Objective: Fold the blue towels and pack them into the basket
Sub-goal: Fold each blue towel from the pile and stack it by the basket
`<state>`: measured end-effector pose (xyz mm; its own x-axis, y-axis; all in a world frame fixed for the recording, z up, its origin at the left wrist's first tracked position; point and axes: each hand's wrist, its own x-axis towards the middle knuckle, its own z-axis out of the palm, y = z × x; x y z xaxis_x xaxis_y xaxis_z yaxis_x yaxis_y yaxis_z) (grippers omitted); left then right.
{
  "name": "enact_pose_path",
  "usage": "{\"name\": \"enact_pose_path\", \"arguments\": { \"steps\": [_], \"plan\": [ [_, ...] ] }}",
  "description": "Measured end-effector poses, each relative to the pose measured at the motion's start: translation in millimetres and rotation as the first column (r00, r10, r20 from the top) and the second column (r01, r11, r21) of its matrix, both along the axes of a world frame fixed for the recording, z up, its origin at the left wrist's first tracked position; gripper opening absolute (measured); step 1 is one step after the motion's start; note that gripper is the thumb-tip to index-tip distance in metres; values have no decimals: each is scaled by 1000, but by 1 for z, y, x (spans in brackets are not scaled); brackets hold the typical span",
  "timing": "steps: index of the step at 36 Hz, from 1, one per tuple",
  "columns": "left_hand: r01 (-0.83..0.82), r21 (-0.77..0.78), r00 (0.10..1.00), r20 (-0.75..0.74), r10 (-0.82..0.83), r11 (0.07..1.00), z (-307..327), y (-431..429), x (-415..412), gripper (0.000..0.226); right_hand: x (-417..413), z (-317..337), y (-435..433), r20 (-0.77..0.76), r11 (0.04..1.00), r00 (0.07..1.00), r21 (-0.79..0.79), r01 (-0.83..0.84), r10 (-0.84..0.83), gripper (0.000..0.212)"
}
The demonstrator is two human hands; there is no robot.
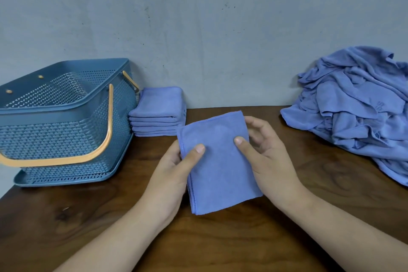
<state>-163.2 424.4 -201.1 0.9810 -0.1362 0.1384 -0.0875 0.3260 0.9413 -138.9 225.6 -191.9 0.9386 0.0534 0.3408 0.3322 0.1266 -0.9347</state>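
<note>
Two bare forearms reach in from the bottom edge over the dark wooden table (110, 216). At far left stands a blue perforated basket (66, 106) with orange handles, one handle (66, 159) hanging down its near side. Just beside the basket on its right, against the grey wall (198, 28), sits a neat stack of folded blue towels (157, 115). In the middle, the left hand (174, 170) pinches the left edge of a folded towel (220, 168), thumb on top and fingers underneath. The right hand (267, 157) pinches the towel's right edge, thumb on top, fingers curled behind the upper corner. Whether the towel's lower end touches the table cannot be told. At far right lies a rumpled pile of unfolded towels (357, 112).
</note>
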Motion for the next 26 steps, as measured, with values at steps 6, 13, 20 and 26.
{"name": "enact_pose_path", "arguments": {
  "steps": [6, 13, 20, 26],
  "plan": [
    [-336, 90, 941, -6, 338, 938, -10, -4, 4, 23, 2, -9, 2, 125, 960, 985, -241, 146, -119, 24],
    [-221, -96, 974, -63, 216, 971, 2, 7, 8, 39, 5, 2, 6, 303, 873, 952, -449, 194, -56, 33],
    [-526, 51, 843, 161, 513, 849, 4, 28, 17, 28, 20, 39, 20, 394, 817, 914, -555, 155, 94, 46],
    [-709, -97, 674, 198, 712, 699, 5, 54, 31, 23, 46, 87, 50, 551, 780, 790, -606, 158, 269, 32]
  ]
}}
